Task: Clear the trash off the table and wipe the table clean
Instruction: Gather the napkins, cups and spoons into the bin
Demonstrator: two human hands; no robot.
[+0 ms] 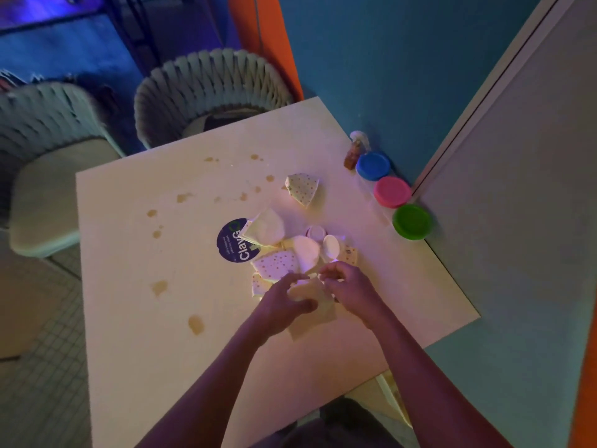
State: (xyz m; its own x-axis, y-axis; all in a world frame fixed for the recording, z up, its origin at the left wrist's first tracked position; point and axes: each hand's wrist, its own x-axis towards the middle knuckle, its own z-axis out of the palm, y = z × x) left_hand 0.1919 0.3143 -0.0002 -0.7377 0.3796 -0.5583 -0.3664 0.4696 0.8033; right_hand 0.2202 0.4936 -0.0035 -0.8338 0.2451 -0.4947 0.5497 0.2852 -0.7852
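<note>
A pile of crushed dotted paper cups point(277, 261) and white lids point(331, 247) lies in the middle of the cream table point(135, 318). One more dotted cup point(302, 189) lies apart, farther back. My left hand point(281, 302) and my right hand point(349, 286) meet at the near edge of the pile, both with fingers curled on a pale napkin point(311, 305) that lies under them. Brown spill stains point(196, 324) dot the left half of the table.
A dark round sticker point(231, 240) sits on the tabletop beside the pile. Blue point(373, 165), pink point(392, 191) and green point(412, 221) lidded tubs and a spray bottle point(357, 148) line the right edge by the wall. Two woven chairs point(210, 88) stand behind.
</note>
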